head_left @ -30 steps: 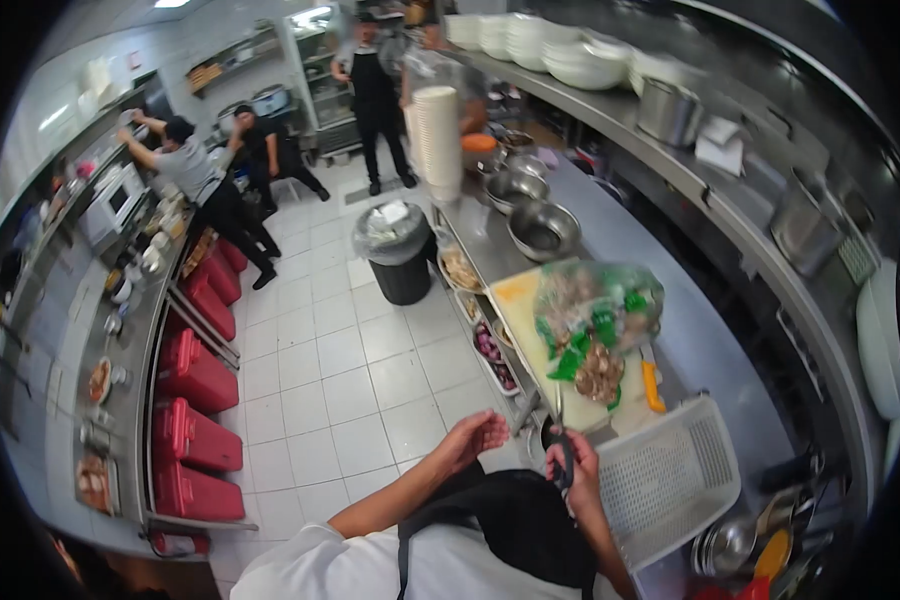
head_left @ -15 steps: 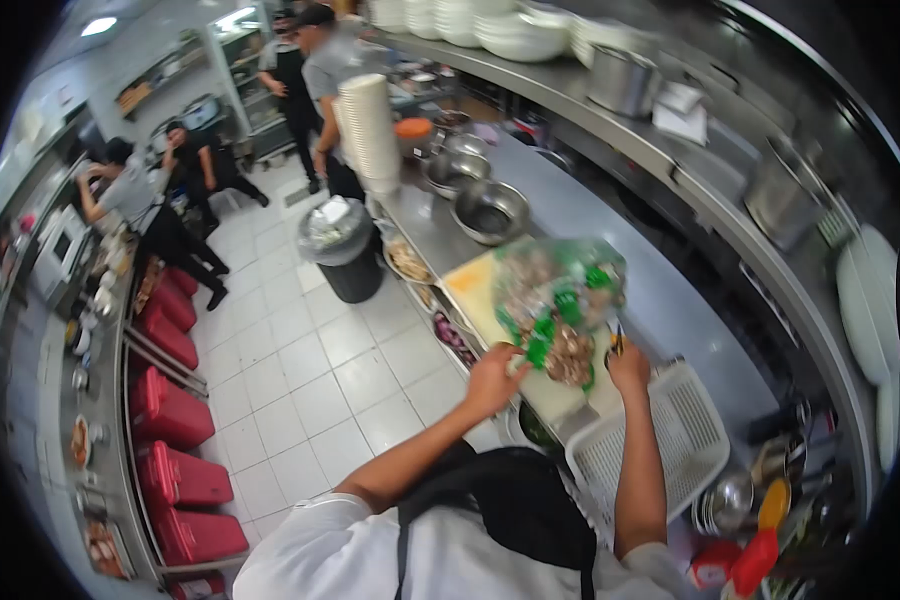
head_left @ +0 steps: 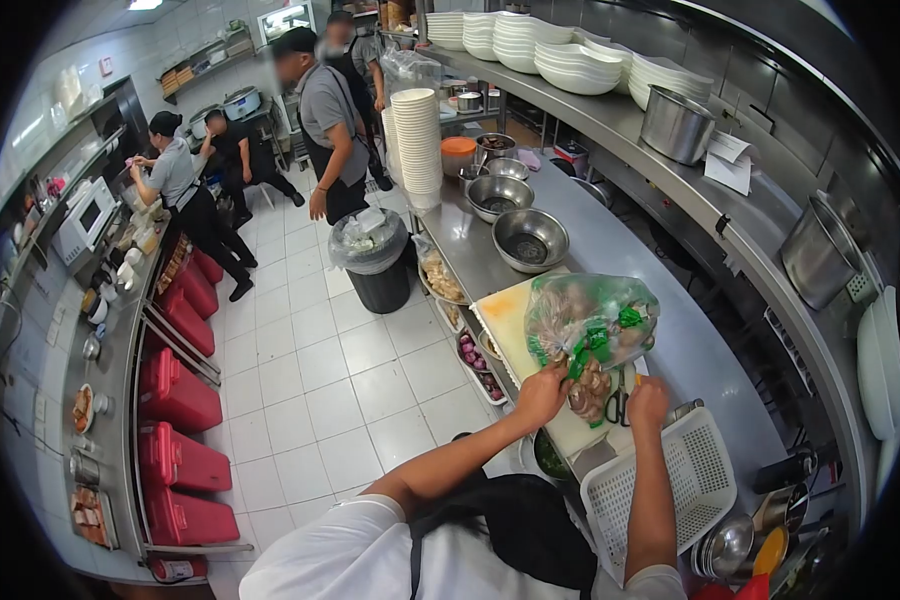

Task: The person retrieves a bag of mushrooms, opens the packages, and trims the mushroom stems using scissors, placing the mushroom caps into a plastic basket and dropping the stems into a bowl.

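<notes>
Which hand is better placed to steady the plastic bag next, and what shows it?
Probably the left hand: it is right at the near edge of the plastic bag. The right hand is farther off, right of the scissors, at a small yellow object.

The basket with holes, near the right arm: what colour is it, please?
The basket is white; it shows best in the head view.

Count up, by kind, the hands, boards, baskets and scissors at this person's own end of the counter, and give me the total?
Hands: 2 (left hand, right hand)
Board: 1
Basket: 1
Scissors: 1 pair
Total: 5, counting the scissors as one
</notes>
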Demonstrator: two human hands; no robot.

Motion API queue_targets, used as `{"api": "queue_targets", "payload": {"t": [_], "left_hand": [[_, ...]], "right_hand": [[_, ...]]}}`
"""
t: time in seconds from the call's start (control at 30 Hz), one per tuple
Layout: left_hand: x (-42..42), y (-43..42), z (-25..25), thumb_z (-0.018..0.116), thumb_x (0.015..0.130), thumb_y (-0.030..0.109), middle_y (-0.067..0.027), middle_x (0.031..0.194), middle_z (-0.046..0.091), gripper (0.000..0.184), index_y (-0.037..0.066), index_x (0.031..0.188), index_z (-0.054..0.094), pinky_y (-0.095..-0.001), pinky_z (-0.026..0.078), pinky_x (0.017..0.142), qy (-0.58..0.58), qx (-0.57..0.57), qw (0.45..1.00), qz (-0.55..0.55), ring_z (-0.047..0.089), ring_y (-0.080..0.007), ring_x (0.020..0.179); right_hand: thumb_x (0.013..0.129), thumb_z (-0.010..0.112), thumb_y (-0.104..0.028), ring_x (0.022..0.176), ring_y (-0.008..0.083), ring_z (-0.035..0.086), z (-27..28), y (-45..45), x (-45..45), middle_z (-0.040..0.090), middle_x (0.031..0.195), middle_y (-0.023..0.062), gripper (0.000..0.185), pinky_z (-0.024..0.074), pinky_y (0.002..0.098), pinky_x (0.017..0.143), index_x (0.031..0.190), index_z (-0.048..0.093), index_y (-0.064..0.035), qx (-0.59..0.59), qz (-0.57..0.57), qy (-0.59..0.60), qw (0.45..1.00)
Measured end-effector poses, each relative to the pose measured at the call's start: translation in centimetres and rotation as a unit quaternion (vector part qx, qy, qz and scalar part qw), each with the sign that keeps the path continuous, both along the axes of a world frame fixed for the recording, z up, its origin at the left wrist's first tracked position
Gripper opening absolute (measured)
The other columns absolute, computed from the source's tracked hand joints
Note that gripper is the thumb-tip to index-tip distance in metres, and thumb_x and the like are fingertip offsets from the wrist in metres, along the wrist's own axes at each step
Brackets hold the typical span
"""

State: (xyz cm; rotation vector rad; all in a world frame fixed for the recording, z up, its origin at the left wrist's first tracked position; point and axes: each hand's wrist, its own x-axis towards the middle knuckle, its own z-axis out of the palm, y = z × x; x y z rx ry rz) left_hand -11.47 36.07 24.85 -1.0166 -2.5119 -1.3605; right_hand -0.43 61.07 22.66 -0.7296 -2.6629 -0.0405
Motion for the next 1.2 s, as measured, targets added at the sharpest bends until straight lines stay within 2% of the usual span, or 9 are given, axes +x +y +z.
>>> {"api": "queue_targets", "payload": {"t": [0.27,0.47,0.57,0.67,0.73,0.83,0.93,1.03,1.2], "left_hand": [[-0.4,0.3,1.0,0.070,0.088,0.020,-0.0256,0.091,0.069,0.025,0.001,0.104,0.065,-0.0488,0.053,0.076,-0.193,0.036,0.980,0.037,0.067,-0.0441,0.088],[-1.5,1.2,-5.0,0.081,0.083,0.025,-0.0143,0.095,0.072,0.037,0.002,0.109,0.066,-0.0407,0.055,0.075,-0.219,0.185,0.955,0.072,0.070,-0.0246,0.086],[-0.9,1.5,-4.7,0.084,0.083,0.028,-0.0071,0.099,0.071,0.041,0.003,0.111,0.066,-0.0352,0.054,0.075,-0.478,0.354,0.800,0.078,0.067,-0.0157,0.087],[-0.2,1.4,-7.2,0.081,0.088,0.031,-0.0033,0.102,0.067,0.044,0.003,0.118,0.063,-0.0331,0.052,0.086,-0.552,0.326,0.767,0.021,0.064,-0.0129,0.097],[0.7,1.8,-7.1,0.081,0.088,0.029,-0.0038,0.101,0.067,0.043,0.004,0.118,0.064,-0.0316,0.051,0.086,-0.547,0.331,0.768,0.025,0.062,-0.0125,0.098],[1.4,1.7,-4.5,0.080,0.089,0.027,-0.0043,0.100,0.067,0.041,0.004,0.119,0.064,-0.0307,0.049,0.085,-0.501,0.299,0.810,0.050,0.062,-0.0138,0.095],[0.6,3.5,-5.7,0.075,0.091,0.022,-0.0064,0.098,0.068,0.036,0.004,0.119,0.064,-0.0318,0.048,0.081,-0.409,0.305,0.858,0.058,0.062,-0.0161,0.092],[0.0,4.6,-6.3,0.071,0.092,0.017,-0.0136,0.092,0.069,0.029,0.005,0.117,0.063,-0.0374,0.050,0.078,-0.290,0.300,0.905,0.076,0.066,-0.0262,0.086],[-0.3,4.0,-0.6,0.066,0.092,0.014,-0.0189,0.088,0.070,0.026,0.008,0.117,0.063,-0.0429,0.053,0.074,-0.227,0.204,0.947,0.095,0.068,-0.0370,0.082]], "right_hand": [[0.083,0.064,-0.018,0.097,0.0424,0.070,-2.8,3.2,0.4,0.072,0.103,0.0259,0.029,0.0549,0.0513,0.087,0.105,0.068,0.0004,-0.164,-0.116,-0.103,0.974],[0.081,0.065,-0.023,0.099,0.0462,0.067,-1.6,3.8,-0.1,0.071,0.101,0.0278,0.037,0.0528,0.0531,0.087,0.108,0.069,0.0013,-0.201,-0.104,-0.052,0.973],[0.082,0.063,-0.024,0.098,0.0471,0.067,0.4,3.7,0.7,0.071,0.101,0.0281,0.037,0.0520,0.0529,0.085,0.106,0.070,0.0020,-0.216,-0.128,-0.047,0.967],[0.082,0.063,-0.026,0.097,0.0473,0.067,2.8,3.1,3.2,0.071,0.099,0.0271,0.037,0.0515,0.0520,0.084,0.104,0.071,0.0026,-0.223,-0.144,-0.009,0.964],[0.083,0.063,-0.027,0.100,0.0477,0.066,4.1,2.6,4.2,0.071,0.100,0.0270,0.037,0.0508,0.0520,0.085,0.104,0.071,0.0030,-0.227,-0.163,0.026,0.960],[0.084,0.066,-0.024,0.082,0.0395,0.070,1.6,5.1,6.4,0.071,0.092,0.0231,0.031,0.0538,0.0483,0.074,0.102,0.069,0.0016,-0.221,-0.160,0.058,0.960],[0.087,0.065,-0.016,0.054,0.0229,0.060,1.0,6.3,9.4,0.063,0.074,0.0128,0.020,0.0498,0.0380,0.052,0.096,0.065,0.0009,-0.479,-0.125,0.139,0.858],[0.089,0.064,-0.011,0.045,0.0079,0.046,4.5,2.3,12.0,0.049,0.065,0.0017,0.013,0.0381,0.0250,0.039,0.099,0.058,-0.0049,-0.563,-0.116,0.220,0.788],[0.088,0.063,-0.002,0.046,0.0083,0.048,5.1,-4.9,16.4,0.054,0.075,0.0030,0.021,0.0385,0.0231,0.039,0.108,0.055,-0.0039,-0.571,-0.010,0.337,0.748]]}}
